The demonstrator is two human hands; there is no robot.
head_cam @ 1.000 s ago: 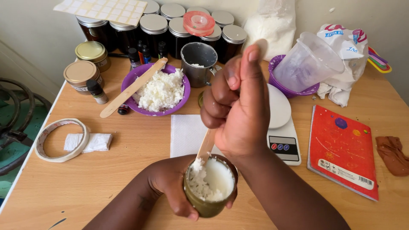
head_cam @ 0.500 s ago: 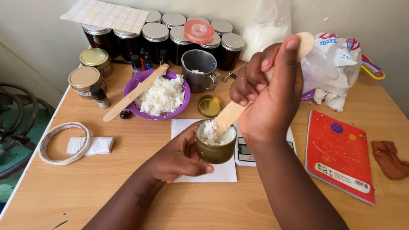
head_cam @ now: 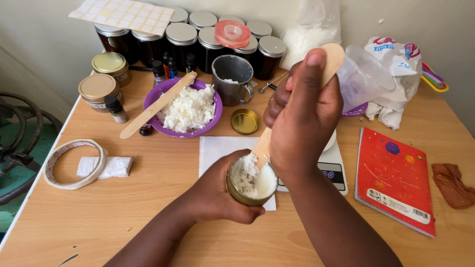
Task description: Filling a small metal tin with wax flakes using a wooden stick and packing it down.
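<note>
My left hand [head_cam: 220, 190] grips a small gold tin [head_cam: 249, 182] partly filled with white flaky wax, held just above a white paper napkin [head_cam: 220, 148]. My right hand [head_cam: 304, 116] is closed around a flat wooden stick [head_cam: 326, 62] whose lower end pokes into the wax in the tin. The tin's gold lid [head_cam: 245, 121] lies on the table behind it. A purple bowl [head_cam: 153, 99] of white wax flakes sits at the back left with a second wooden stick [head_cam: 156, 106] resting across it.
Dark lidded jars [head_cam: 180, 42] line the back wall, with a metal mug [head_cam: 231, 79] before them. A small scale [head_cam: 334, 165] sits under my right wrist. A red notebook [head_cam: 396, 178], brown cloth [head_cam: 452, 183], tape roll [head_cam: 74, 163], plastic bags [head_cam: 396, 74] and gold-lidded jars [head_cam: 99, 89] surround the spot.
The tin moved from near me up toward the napkin, then came slightly back down. My right hand keeps working the stick in the wax, now held more upright.
</note>
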